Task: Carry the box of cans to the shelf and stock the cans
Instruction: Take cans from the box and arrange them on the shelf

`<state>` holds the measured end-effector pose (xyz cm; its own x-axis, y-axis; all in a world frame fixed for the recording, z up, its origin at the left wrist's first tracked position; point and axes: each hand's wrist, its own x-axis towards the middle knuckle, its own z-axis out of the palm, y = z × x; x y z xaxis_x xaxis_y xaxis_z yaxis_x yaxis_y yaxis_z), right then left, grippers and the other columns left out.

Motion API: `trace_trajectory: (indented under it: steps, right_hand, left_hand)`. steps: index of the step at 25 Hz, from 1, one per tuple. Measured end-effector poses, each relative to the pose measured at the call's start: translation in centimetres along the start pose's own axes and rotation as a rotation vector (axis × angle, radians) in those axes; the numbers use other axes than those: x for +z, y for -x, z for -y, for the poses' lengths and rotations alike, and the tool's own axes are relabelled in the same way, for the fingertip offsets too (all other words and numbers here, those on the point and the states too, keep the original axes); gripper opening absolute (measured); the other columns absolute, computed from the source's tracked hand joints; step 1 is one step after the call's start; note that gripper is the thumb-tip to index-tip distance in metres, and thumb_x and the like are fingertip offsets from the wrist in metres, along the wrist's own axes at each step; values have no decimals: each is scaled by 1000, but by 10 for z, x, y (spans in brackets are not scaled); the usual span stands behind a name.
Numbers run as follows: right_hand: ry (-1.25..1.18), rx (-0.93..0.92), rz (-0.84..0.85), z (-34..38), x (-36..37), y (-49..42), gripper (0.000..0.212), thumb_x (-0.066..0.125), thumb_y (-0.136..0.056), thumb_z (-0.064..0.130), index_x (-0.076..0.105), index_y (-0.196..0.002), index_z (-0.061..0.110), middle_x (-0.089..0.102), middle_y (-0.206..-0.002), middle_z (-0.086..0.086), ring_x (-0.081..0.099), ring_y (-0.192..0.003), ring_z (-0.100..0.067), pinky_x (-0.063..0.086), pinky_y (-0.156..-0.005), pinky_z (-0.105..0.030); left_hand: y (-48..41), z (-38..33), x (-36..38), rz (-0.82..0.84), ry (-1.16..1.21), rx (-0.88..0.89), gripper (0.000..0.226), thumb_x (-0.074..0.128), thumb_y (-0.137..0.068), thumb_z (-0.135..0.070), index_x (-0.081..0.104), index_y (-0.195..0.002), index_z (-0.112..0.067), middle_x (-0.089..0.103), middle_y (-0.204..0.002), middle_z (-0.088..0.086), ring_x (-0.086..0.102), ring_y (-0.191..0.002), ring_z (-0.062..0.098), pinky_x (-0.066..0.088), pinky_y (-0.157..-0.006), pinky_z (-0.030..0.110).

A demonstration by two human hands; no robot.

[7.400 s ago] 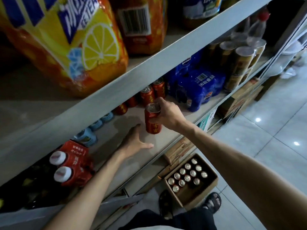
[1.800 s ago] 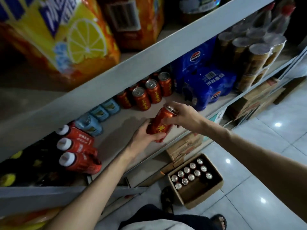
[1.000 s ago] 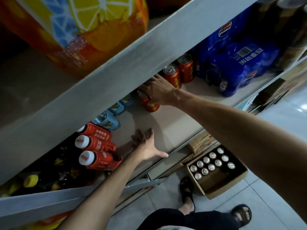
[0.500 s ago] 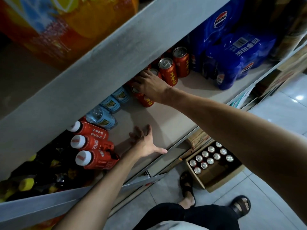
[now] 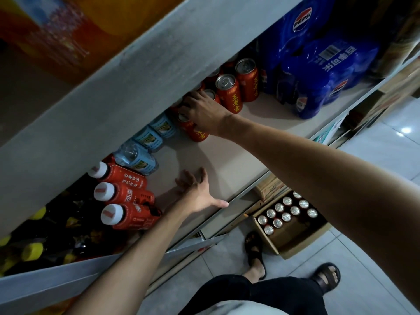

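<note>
The red aluminium drink can [image 5: 196,132] with yellow lettering sits directly under the right hand [image 5: 205,113], far back on the beige laminate shelf board [image 5: 229,162]. Its long axis runs from the palm down to the board, close to upright; whether the base sits flat cannot be told. The fingers curl over the can's top rim and upper wall and grip it. The left hand [image 5: 200,195] is well apart, nearer the shelf's front edge, with its fingers spread flat on the board, so the right hand alone governs the placing.

The can is a smooth, rigid cylinder and likely to slide easily on the matte board. Just to its right stands a row of matching red cans [image 5: 229,94] with dull silver lids; just to its left lie pale blue labelled bottles [image 5: 147,137]. Further right are glossy blue shrink-wrapped cola packs [image 5: 322,71]. On the tiled floor below, a brown cardboard box [image 5: 303,246] holds more silver-topped cans [image 5: 286,216].
</note>
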<state>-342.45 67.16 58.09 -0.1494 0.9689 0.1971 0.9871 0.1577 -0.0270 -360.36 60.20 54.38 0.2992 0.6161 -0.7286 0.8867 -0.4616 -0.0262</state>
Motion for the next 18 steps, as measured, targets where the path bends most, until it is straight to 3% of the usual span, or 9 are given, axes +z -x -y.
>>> trace_trajectory:
  steps: [3,6,9,11,13,15,18]
  right_hand:
    - [-31,-9,-36,2,-4,5,55,65,-87,17,50,-140,12,51,-141,-17,44,-133,-36,32,-113,-49]
    - [-113,55,-67,3,-8,26,71,73,-80,31,45,-144,15,45,-146,-18,40,-135,-37,32,-113,-52]
    - [-261,216,-278,-2,-15,83,62,62,-88,42,46,-142,15,42,-147,-16,39,-133,-33,35,-111,-48]
    - [-353,345,-436,-7,-18,143,43,57,-93,35,56,-129,13,50,-136,-13,45,-123,-28,41,-103,-39]
    - [-414,534,-451,-17,-14,207,28,58,-94,26,61,-118,13,55,-122,-10,49,-112,-24,44,-93,-34]
    - [-505,719,-419,-26,-3,260,21,62,-91,18,64,-111,12,60,-109,-9,55,-100,-23,46,-87,-34]
    - [-612,934,-270,-40,35,340,24,63,-81,4,67,-104,11,68,-93,-10,64,-85,-29,47,-74,-33]
  left_hand:
    - [3,-3,-4,21,-17,-21,132,69,-67,-70,-18,-152,-21,-24,-153,32,-11,-140,58,4,-113,67]
    - [13,-2,-11,-14,21,8,123,70,-72,-64,-10,-154,-19,-14,-156,31,-2,-144,52,7,-116,58]
    - [18,-13,-13,-239,255,145,86,70,-83,-38,23,-152,-15,23,-157,14,22,-145,31,19,-118,42]
    - [22,-36,-9,-452,351,270,52,67,-85,-27,50,-134,-20,50,-137,6,47,-127,24,39,-108,44]
    - [30,-72,-1,-547,440,443,28,65,-86,-19,62,-114,-21,63,-109,-4,60,-99,11,51,-91,32]
    - [42,-112,10,-490,435,571,20,64,-87,-17,66,-106,-21,66,-95,-11,62,-84,5,49,-78,17]
    - [31,-174,50,-204,369,654,20,65,-86,-16,68,-106,-14,72,-98,-2,63,-88,8,40,-76,6]
